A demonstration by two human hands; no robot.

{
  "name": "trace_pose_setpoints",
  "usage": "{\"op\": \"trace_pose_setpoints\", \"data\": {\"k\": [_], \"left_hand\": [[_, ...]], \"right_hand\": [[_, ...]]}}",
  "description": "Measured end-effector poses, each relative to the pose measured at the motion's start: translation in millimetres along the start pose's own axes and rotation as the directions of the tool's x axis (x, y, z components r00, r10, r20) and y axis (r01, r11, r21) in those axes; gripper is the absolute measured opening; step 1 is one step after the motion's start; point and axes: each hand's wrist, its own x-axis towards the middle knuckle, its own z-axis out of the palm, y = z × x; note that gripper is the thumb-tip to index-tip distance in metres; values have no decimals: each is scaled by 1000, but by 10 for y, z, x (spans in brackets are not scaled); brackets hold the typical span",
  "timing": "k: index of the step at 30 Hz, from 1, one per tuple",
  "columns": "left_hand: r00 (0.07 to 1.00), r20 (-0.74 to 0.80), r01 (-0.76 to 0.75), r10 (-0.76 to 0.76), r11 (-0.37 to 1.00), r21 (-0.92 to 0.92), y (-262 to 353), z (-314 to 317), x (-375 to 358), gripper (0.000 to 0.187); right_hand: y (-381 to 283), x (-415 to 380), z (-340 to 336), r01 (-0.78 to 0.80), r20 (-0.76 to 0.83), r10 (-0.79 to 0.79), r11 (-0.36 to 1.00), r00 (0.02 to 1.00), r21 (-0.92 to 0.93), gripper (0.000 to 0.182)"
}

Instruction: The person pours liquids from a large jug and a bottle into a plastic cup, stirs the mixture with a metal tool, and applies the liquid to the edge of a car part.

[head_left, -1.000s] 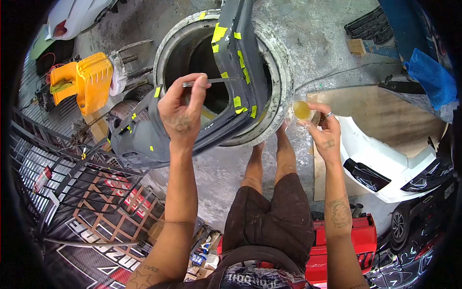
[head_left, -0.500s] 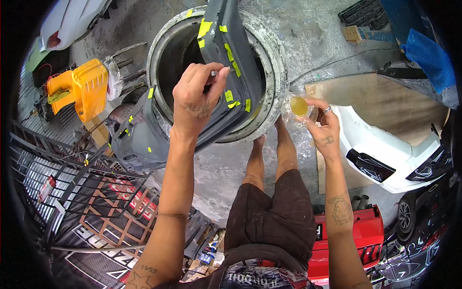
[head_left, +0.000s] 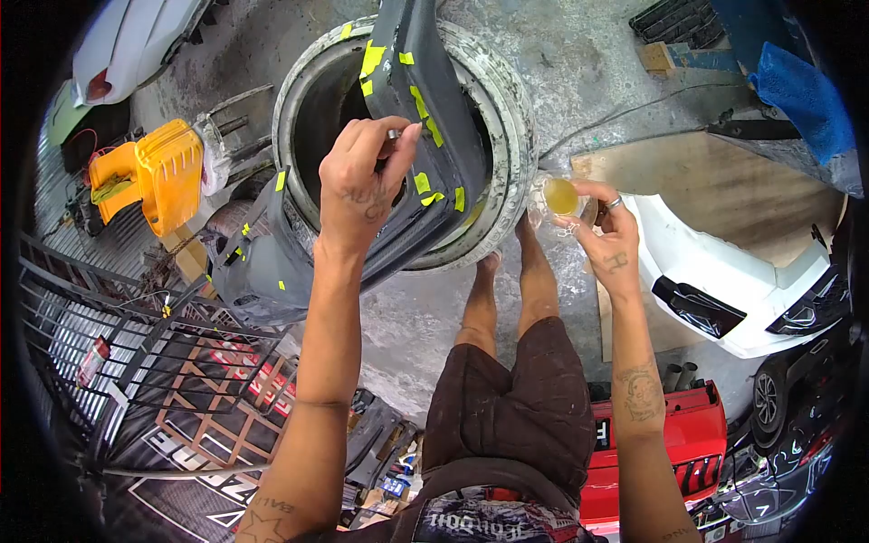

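Above a black car part (head_left: 444,109) marked with several bits of yellow-green tape, my left hand (head_left: 364,172) is closed in a pinch on a small metallic item (head_left: 393,135), mostly hidden by the fingers. The black part lies across a large round drum (head_left: 520,118) with a pale, stained rim. To the right of the drum, my right hand (head_left: 608,231) grips a small clear cup (head_left: 561,196) between thumb and fingers. Yellowish liquid shows inside the cup.
A white bumper (head_left: 742,299) lies at the right on a brown board (head_left: 670,181). A yellow plastic container (head_left: 170,167) stands at the left. Black metal bars (head_left: 81,317) are at lower left, and a red car part (head_left: 652,462) is at lower right.
The black part and the drum appear slightly further left in view. My left hand has shifted a little left with its item; my right hand and the cup have barely moved.
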Motion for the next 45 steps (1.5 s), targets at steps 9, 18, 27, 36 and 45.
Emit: {"op": "trace_pose_setpoints", "data": {"k": [9,18,27,36,45], "left_hand": [[999,-39,26,-27,999,-18,-14,-27,-51,10],[998,-51,31,-34,998,-56,-6,-17,-52,9],[993,-101,53,-58,997,-57,44,-94,-78,8],[710,-53,552,-703,601,-578,342,-416,-1065,23],[628,-109,371,-770,420,-828,349,-777,-2013,21]], "right_hand": [[-1,5,-53,-27,48,28,999,998,-29,39],[-18,35,41,46,-18,-45,999,999,30,37],[-35,29,-7,-32,55,33,999,998,-15,39],[-75,-198,153,25,62,-25,1000,998,-4,38],[-122,-872,723,39,152,-36,999,988,-15,37]]}}
